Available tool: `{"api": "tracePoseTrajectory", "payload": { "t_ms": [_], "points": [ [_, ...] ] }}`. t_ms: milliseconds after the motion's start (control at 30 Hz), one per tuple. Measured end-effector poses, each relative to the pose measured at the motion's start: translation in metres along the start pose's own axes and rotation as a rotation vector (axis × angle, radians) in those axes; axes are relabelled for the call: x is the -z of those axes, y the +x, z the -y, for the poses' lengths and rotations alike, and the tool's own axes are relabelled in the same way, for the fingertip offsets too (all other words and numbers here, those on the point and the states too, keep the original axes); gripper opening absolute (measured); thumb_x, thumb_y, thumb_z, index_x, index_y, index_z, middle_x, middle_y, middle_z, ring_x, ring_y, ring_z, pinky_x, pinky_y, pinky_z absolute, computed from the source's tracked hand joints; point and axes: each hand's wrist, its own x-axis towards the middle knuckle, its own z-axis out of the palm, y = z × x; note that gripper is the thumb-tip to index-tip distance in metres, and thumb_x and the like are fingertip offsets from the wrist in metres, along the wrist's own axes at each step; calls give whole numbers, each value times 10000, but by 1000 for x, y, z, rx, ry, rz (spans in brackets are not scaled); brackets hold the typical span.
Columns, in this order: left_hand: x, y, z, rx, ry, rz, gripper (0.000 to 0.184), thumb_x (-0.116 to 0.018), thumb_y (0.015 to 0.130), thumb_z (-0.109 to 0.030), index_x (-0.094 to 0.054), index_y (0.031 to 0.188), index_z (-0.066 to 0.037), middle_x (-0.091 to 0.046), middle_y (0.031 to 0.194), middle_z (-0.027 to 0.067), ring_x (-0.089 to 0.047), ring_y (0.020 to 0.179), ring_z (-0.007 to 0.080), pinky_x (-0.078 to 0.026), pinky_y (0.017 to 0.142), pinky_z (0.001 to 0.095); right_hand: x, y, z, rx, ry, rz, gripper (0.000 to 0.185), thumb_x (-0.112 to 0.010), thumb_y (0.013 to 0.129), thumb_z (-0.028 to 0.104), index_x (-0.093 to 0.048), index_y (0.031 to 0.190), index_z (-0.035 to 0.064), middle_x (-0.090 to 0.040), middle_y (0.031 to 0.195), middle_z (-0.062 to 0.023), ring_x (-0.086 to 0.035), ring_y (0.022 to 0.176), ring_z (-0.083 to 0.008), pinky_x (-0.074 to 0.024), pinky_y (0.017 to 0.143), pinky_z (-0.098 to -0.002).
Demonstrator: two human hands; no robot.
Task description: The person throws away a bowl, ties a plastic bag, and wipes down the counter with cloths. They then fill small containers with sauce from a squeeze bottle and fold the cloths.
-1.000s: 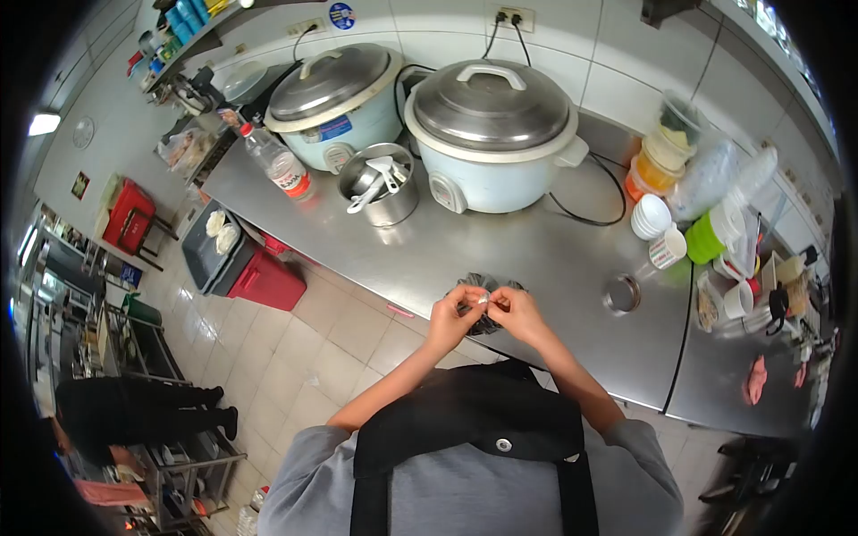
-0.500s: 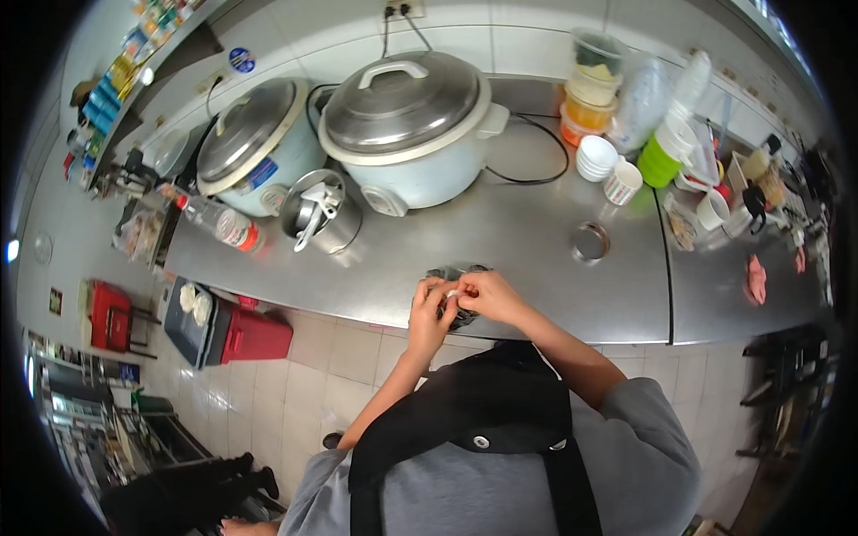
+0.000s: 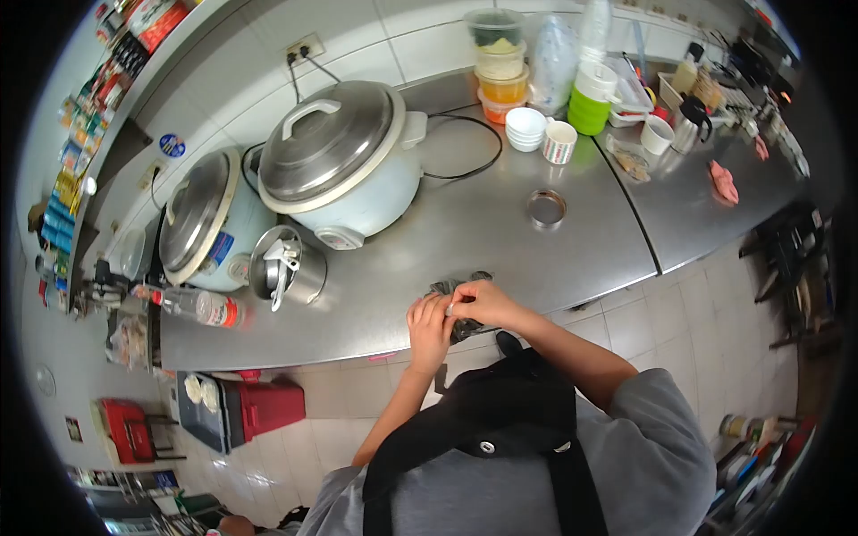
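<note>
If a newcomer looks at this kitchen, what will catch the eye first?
Probably the big lidded cooker, with another cooker beside it, at the back of the steel counter. Then the left hand and right hand, close together by the front edge, and the green container farther back, to the right.

left hand (image 3: 430, 327) back up, fingers bent; right hand (image 3: 483, 303) just beside it, thumb and index pinched, tips at left fingers; left forearm (image 3: 394, 410) reaching forward, right forearm (image 3: 575, 355) angled inward, both bare
</note>
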Motion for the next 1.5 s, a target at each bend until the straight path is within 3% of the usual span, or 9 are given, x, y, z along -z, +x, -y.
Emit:
{"api": "tracePoseTrajectory", "payload": {
  "t_ms": [267,333,533,633,833,1000,1200,1400,1500],
  "points": [
    [-27,12,-2,-143,-18,44,272,-603,790,-94,-594,1059,-57,-599,1096,98,-553,1059,284,-399,908,413,-11,-38,23,45,-350,-238,210,-669,688,237,-632,728,35,-646,716,-151,-617,656,-304,-468,608,-385],
    [-28,20,-9,-110,1,57,245,-595,779,-90,-578,1022,-62,-580,1040,94,-543,994,295,-403,852,417,-13,-41,14,149,-450,-319,170,-684,728,183,-622,763,28,-600,627,-97,-554,567,-164,-443,557,-304],
    [-43,65,-6,-122,-28,39,153,-573,800,-48,-561,952,-34,-557,954,143,-507,911,353,-396,802,444,26,-62,8,169,43,-354,136,-625,840,148,-642,882,20,-628,727,-47,-575,671,-120,-470,637,-292],
    [-46,106,-10,-56,-13,-67,137,-563,809,-9,-570,943,-32,-557,940,156,-506,931,358,-397,814,447,78,-91,-31,201,-52,-507,173,-626,867,191,-637,885,20,-614,699,-28,-563,671,-114,-470,634,-288],
    [-92,139,-21,117,107,-109,277,-582,833,18,-567,1103,-39,-530,1090,193,-486,1031,381,-381,884,466,200,-223,-128,-208,-237,-835,219,-644,855,213,-643,875,-5,-644,741,-140,-625,682,-191,-492,639,-325],
    [-125,146,-126,147,270,-282,525,-627,786,12,-511,1290,-78,-373,1362,250,-351,1271,429,-304,1017,515,277,-338,-190,-362,-141,-1005,155,-604,833,150,-650,846,3,-659,736,-124,-623,654,-196,-503,620,-337],
    [-224,166,-249,-252,-53,2,438,-591,791,-9,-584,1219,-103,-292,1459,231,-247,1370,428,-213,1096,550,335,-406,-164,-294,-118,-1053,194,-460,840,45,-648,876,11,-649,754,-65,-614,711,-154,-505,672,-300],
    [-288,217,-343,-419,-231,166,361,-585,806,-17,-625,1151,-114,-305,1471,209,-250,1376,422,-216,1098,549,374,-437,-186,-454,-68,-1006,441,-491,983,417,-675,962,17,-670,814,-91,-621,741,-159,-509,707,-319],
    [-329,245,-359,-458,-266,206,316,-585,811,-21,-639,1111,-108,-330,1458,198,-261,1373,416,-214,1103,542,382,-452,-234,-609,-200,-1038,409,-531,958,384,-672,937,0,-680,787,-114,-641,725,-194,-515,706,-334]
  ]
}}
